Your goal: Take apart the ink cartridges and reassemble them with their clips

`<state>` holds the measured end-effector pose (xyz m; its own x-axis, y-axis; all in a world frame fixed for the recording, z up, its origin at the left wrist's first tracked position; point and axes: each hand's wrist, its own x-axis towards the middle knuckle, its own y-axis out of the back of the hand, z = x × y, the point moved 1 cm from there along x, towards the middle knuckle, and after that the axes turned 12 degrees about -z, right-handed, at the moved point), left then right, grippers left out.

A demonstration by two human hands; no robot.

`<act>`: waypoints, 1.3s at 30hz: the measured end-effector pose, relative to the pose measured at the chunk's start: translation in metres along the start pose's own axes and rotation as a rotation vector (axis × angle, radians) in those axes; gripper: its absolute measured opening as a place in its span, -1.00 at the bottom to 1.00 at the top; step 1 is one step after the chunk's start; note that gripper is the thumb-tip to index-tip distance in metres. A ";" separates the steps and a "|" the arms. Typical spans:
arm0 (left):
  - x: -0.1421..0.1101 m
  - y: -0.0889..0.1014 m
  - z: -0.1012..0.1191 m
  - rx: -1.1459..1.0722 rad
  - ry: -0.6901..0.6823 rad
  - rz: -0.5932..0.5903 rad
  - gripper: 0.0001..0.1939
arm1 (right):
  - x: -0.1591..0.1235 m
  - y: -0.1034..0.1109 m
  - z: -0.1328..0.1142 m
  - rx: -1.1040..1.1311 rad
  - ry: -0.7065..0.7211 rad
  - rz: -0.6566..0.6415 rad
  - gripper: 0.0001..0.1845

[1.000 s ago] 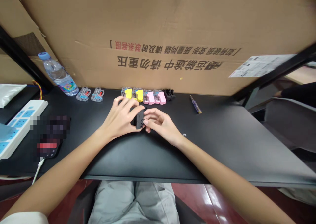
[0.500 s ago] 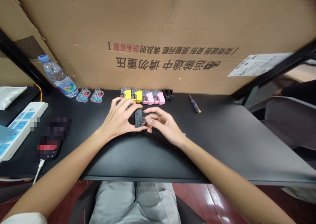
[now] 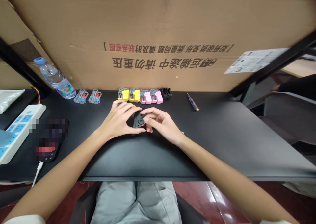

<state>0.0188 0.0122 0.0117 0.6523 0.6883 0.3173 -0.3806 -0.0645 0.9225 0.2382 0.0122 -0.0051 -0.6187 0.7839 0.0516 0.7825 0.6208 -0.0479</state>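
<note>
A small black plastic part with a round disc on its face is held between the thumb and fingers of my left hand, just above the table. From the other side, my right hand has its thumb and index finger closed at the part's right edge, near the disc. My right fingers partly hide that edge. Just beyond the hands stand two clear-and-yellow pieces, two clear-and-pink pieces and some black pieces in a row.
Two clear pieces with red bits lie at the back left, beside a water bottle. A power strip and a phone on a cable are at left. A screwdriver lies at right. A cardboard sheet stands behind.
The black part looks slightly more tilted between my hands, and my right thumb sits closer to its disc. The whole view has shifted slightly.
</note>
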 end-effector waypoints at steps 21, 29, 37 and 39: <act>0.000 0.006 0.011 0.234 -0.023 0.117 -0.56 | 0.000 -0.008 0.002 -0.048 0.055 -0.001 -0.68; 0.000 0.005 0.011 0.226 -0.012 0.106 -0.55 | 0.000 -0.008 -0.001 -0.067 0.044 -0.006 -0.70; 0.000 0.007 0.011 0.214 -0.012 0.099 -0.57 | 0.000 -0.008 0.002 -0.066 0.045 0.007 -0.71; 0.000 0.006 0.010 0.222 -0.015 0.097 -0.57 | 0.000 -0.007 0.002 -0.071 0.047 0.000 -0.70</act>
<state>0.0228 0.0044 0.0198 0.6296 0.6607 0.4089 -0.2901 -0.2882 0.9125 0.2322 0.0077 -0.0072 -0.6162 0.7815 0.0982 0.7864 0.6172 0.0227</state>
